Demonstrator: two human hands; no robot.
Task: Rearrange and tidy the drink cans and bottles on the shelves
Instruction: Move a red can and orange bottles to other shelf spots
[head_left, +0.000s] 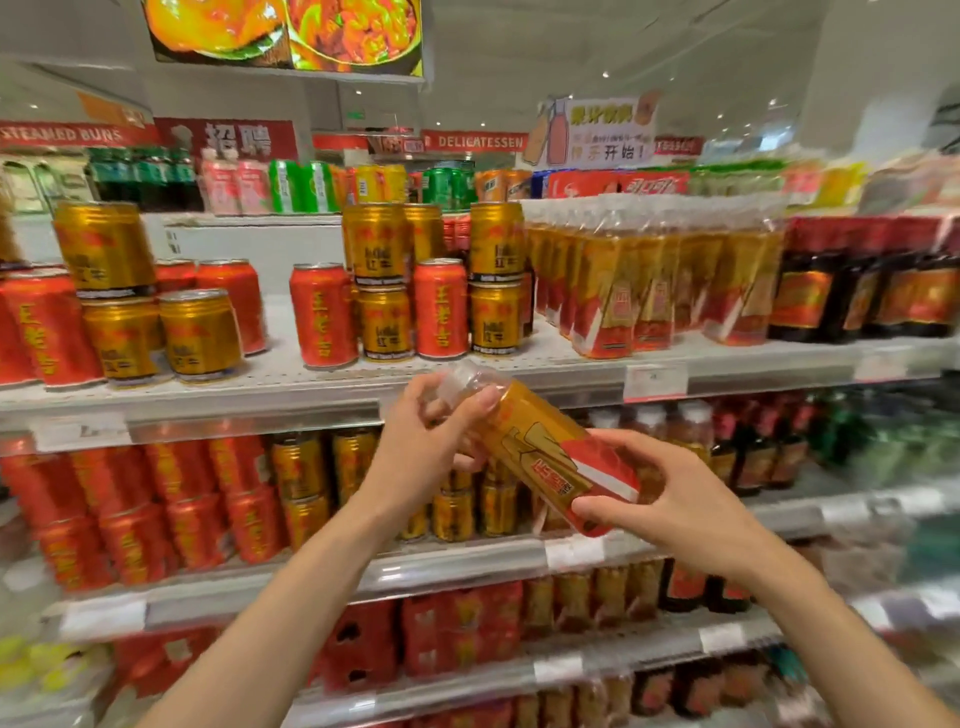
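I hold a clear bottle of amber drink (540, 447) with a red and gold label, tilted, cap up to the left, in front of the shelves. My left hand (426, 441) grips its capped neck. My right hand (670, 499) grips its base. Above, on the upper shelf (519, 382), a row of matching amber bottles (654, 280) stands at the right. Red cans (323, 314) and gold cans (384, 280) stand mixed and stacked at the left and middle of that shelf.
Dark bottles (862, 296) fill the upper shelf's far right. The shelf below (467, 564) carries red cans (156, 509), gold cans (306, 483) and more bottles (753, 457). Lower shelves hold red multipacks (457, 629). Price tags line the shelf edges.
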